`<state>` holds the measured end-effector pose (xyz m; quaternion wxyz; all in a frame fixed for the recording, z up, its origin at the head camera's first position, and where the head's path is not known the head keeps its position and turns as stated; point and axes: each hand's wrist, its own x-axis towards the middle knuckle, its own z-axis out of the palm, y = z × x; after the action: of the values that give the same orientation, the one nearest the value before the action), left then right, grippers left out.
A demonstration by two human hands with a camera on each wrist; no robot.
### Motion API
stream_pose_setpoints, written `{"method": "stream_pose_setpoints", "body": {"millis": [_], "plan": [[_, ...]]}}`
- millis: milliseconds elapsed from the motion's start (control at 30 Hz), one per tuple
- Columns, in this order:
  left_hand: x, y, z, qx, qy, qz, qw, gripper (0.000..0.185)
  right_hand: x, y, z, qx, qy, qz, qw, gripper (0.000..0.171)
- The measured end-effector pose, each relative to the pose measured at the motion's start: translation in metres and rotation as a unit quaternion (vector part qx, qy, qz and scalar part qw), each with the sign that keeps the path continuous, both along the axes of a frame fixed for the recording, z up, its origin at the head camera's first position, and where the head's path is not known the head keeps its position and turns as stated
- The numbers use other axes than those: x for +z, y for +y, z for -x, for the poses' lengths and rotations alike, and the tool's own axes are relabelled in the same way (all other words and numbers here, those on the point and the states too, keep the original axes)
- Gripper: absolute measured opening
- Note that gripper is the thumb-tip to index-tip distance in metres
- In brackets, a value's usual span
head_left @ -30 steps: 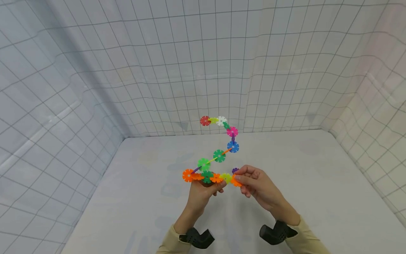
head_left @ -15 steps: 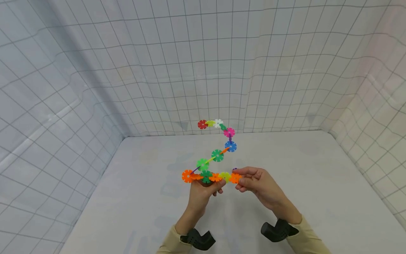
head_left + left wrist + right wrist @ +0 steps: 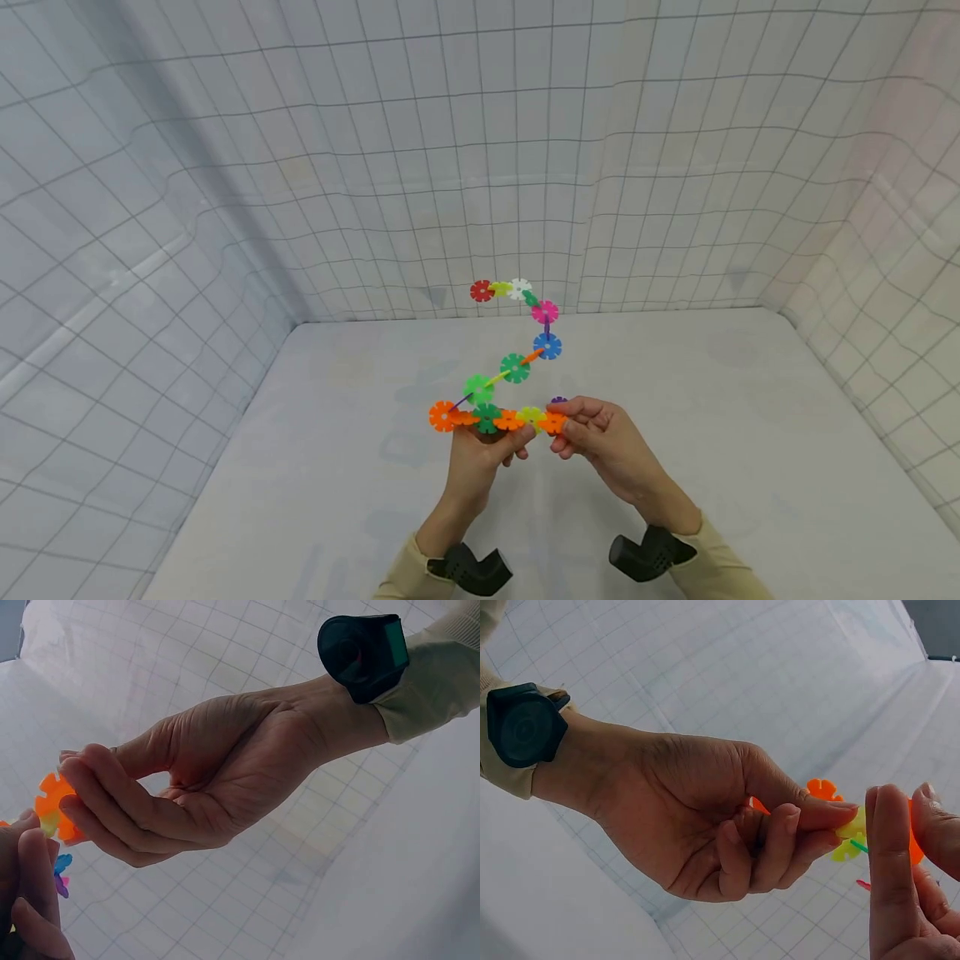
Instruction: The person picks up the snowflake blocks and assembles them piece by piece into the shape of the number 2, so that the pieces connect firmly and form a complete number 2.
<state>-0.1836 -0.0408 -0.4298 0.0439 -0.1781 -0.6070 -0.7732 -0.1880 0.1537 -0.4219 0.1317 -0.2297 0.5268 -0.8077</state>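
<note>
A long curved chain of colourful notched plastic discs, snowflake-style connectors, hangs in the air in the head view. My left hand (image 3: 476,467) pinches its near part from below, thumb by the yellow disc (image 3: 531,419), with a dark green disc (image 3: 486,418) above the hand. My right hand (image 3: 611,450) pinches the orange disc (image 3: 553,422) at the chain's right end, right against the yellow one. A purple disc (image 3: 558,401) peeks out behind the right index finger. In the left wrist view, the right fingers cover part of the orange disc (image 3: 52,799). The left fingertips hide part of the yellow disc (image 3: 853,825) in the right wrist view.
From an orange disc (image 3: 444,416) on the left, the chain runs away through a blue disc (image 3: 547,346) to a red disc (image 3: 482,291) at its far end. Below lies a white table (image 3: 337,467). White grid-patterned sheets (image 3: 480,150) enclose the back and sides.
My right hand has shifted slightly left, bringing its orange disc closer in against the yellow one. The chain's far end has swayed a little left and down. My left hand stays nearly still.
</note>
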Motion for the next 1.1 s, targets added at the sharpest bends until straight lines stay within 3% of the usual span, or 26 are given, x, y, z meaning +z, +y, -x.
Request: {"method": "stream_pose_setpoints", "body": {"millis": [133, 300, 500, 567, 633, 767, 867, 933, 1100], "plan": [[0.000, 0.001, 0.000, 0.001, -0.003, 0.001, 1.0000, 0.018, 0.000, 0.004, 0.002, -0.004, 0.020, -0.030, 0.999, 0.021], [0.001, 0.000, 0.002, 0.003, -0.014, -0.005, 0.9999, 0.019, -0.002, 0.010, 0.010, -0.024, 0.044, -0.105, 0.993, 0.028], [0.003, -0.006, 0.005, 0.019, -0.027, -0.023, 0.9992, 0.019, -0.021, 0.025, 0.038, -0.122, 0.022, -0.213, 0.969, 0.034], [0.003, -0.008, 0.006, 0.023, -0.026, -0.028, 0.9990, 0.019, -0.034, 0.031, 0.048, -0.161, 0.009, -0.265, 0.951, 0.036], [0.003, -0.009, 0.007, 0.022, -0.027, -0.033, 0.9989, 0.020, -0.049, 0.036, 0.056, -0.188, 0.002, -0.330, 0.925, 0.036], [0.003, -0.010, 0.007, 0.019, -0.029, -0.039, 0.9987, 0.020, -0.074, 0.043, 0.064, -0.223, 0.034, -0.473, 0.852, 0.034], [0.003, -0.011, 0.007, 0.017, -0.030, -0.041, 0.9986, 0.017, -0.084, 0.044, 0.066, -0.234, 0.067, -0.525, 0.816, 0.034], [0.003, -0.011, 0.008, 0.015, -0.031, -0.040, 0.9986, 0.014, -0.087, 0.043, 0.066, -0.238, 0.084, -0.538, 0.804, 0.034], [0.003, -0.011, 0.009, 0.011, -0.036, -0.039, 0.9985, 0.008, -0.087, 0.039, 0.065, -0.248, 0.109, -0.548, 0.791, 0.028]]}}
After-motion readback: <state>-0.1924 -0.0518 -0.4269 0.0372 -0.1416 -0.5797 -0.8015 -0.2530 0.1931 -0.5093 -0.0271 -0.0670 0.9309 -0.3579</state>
